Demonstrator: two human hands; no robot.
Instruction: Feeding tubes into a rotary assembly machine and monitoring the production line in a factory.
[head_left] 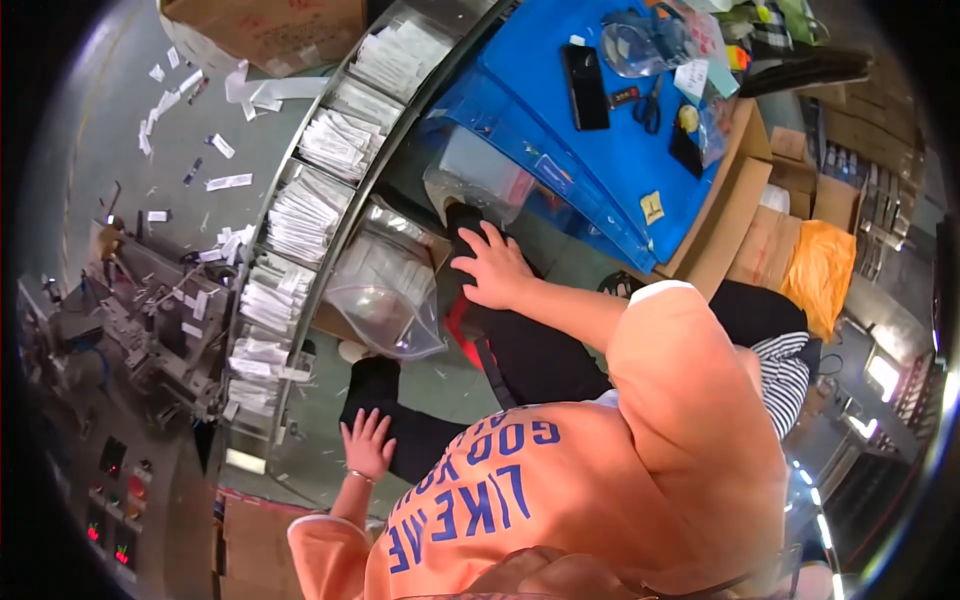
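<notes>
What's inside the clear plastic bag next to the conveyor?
The clear plastic bag holds a loose layer of small white packets, showing through its wall. Glare and folds hide its lower end, so what lies there can't be seen.

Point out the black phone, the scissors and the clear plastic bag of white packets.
black phone point(585, 87), head view, middle of its dark screen.
scissors point(648, 108), head view, on the black handles.
clear plastic bag point(385, 295), head view, middle of its bulging side.

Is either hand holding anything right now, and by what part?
Nothing is held. The left hand and right hand each lie flat, fingers spread, on a black-trousered knee.
</notes>
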